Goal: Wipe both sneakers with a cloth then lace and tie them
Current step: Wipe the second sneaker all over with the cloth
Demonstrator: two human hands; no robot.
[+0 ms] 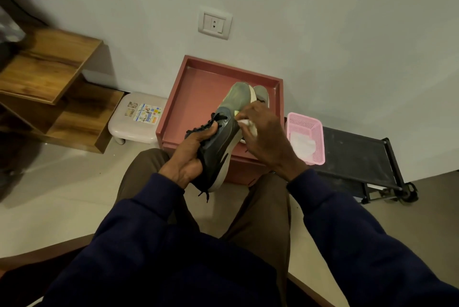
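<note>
A dark sneaker (222, 143) with a grey-green toe, a white sole and loose black laces is held tilted over the red box. My left hand (192, 156) grips it from the lace side, thumb in the opening. My right hand (265, 138) pinches a small white cloth (244, 123) against the sneaker's side near the sole. The second sneaker (262, 93) lies on the box behind, mostly hidden by the first one.
The red box (198, 88) stands against the wall with a raised rim. A pink basket (311, 128) holding white cloth sits to its right on a black folding rack (360, 157). A white stool (139, 118) and wooden shelves (49, 78) stand to the left.
</note>
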